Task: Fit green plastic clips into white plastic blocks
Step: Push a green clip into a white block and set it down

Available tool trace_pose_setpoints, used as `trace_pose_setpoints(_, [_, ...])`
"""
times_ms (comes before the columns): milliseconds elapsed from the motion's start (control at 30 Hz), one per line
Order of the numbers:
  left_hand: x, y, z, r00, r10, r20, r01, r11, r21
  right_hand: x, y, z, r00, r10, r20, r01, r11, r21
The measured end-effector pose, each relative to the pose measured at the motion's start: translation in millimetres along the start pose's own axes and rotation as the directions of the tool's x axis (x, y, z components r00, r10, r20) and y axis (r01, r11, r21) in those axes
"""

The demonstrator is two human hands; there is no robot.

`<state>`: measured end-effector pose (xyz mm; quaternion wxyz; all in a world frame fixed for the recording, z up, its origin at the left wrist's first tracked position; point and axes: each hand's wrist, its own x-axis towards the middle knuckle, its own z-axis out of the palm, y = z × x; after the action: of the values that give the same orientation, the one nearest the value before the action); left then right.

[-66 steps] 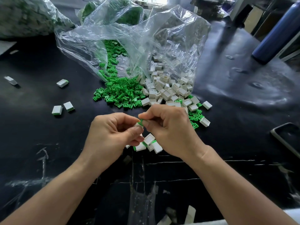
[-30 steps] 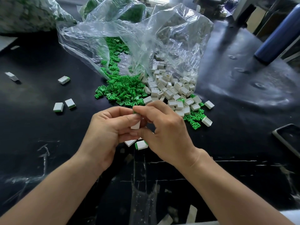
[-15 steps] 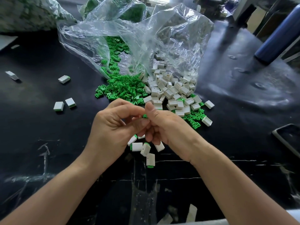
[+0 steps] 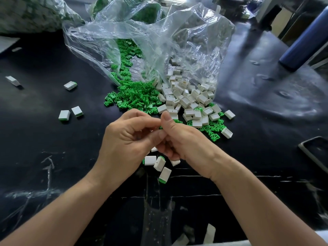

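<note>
My left hand [image 4: 124, 141] and my right hand [image 4: 184, 141] meet fingertip to fingertip over the black table [image 4: 53, 157]. Between them they pinch a small green clip [image 4: 160, 128], of which only a sliver shows. Whether a white block sits there too is hidden by the fingers. Just below the hands lie several white blocks with green ends [image 4: 159, 163]. Beyond the hands a heap of loose green clips [image 4: 134, 100] spills from a clear plastic bag [image 4: 142, 41], beside a heap of empty white blocks [image 4: 186, 98].
More fitted blocks lie apart at the left [image 4: 64, 115], [image 4: 70, 85]. A blue bottle [image 4: 305, 38] leans at the far right. A dark flat rimmed object [image 4: 316, 153] sits at the right edge. Another bag of parts [image 4: 26, 13] fills the far left corner.
Earlier the hands pressed a white block and clip together. They have since risen slightly, uncovering more finished blocks beneath, and now pinch a green clip.
</note>
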<state>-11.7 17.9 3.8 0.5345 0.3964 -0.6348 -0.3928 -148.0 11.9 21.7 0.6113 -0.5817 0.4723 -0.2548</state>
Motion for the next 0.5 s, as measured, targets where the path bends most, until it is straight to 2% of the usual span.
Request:
trace_pose_setpoints(233, [-0.7, -4.7, -2.7, 0.989, 0.143, -0.024, -0.138, 0.977, 0.161, -0.3, -0.5, 10.7, 0.997, -0.066, -0.048, 0.071, 0.992, 0.108])
trace_pose_setpoints(500, [-0.5, -4.5, -1.4, 0.988, 0.151, -0.001, -0.150, 0.984, 0.094, -1.6, -3.3, 11.1, 0.999, -0.048, -0.013, 0.050, 0.980, 0.193])
